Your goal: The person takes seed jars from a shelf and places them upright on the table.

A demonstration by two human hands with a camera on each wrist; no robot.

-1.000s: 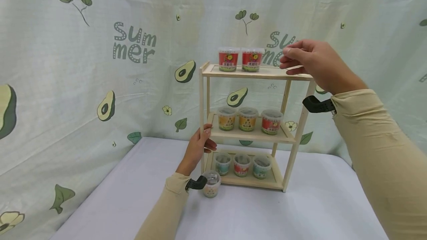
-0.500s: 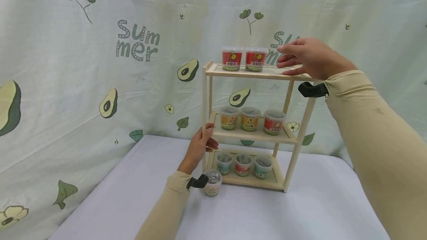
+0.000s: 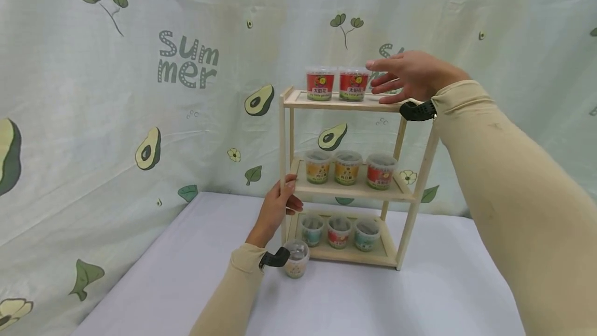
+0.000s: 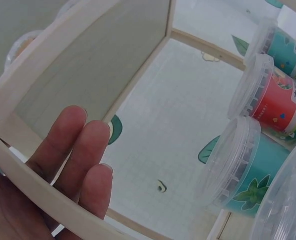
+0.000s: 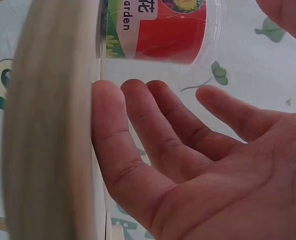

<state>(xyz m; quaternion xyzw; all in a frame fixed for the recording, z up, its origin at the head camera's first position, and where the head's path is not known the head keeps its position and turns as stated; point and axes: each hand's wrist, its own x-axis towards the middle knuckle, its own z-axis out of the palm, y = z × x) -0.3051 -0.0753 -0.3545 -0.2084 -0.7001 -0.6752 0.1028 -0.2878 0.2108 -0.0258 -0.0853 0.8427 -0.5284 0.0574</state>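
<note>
A wooden three-tier rack stands on the table. My left hand holds its left post at the middle tier; in the left wrist view three fingertips show past the post. My right hand is over the top tier's right part, fingers spread and palm bare. Just left of its fingertips stands a clear-lidded plastic cup with a red label, a small gap apart in the right wrist view. Beside that cup is a matching red cup. The middle tier bears two yellow cups and a red one.
On the bottom tier are two teal cups and a red cup. Another lidded cup stands on the white table by the rack's front left corner, next to my left wrist. A patterned curtain hangs behind.
My right hand has moved left along the top tier, up close to the nearer red cup. The left hand keeps its hold on the rack, and the cups stay in place.
</note>
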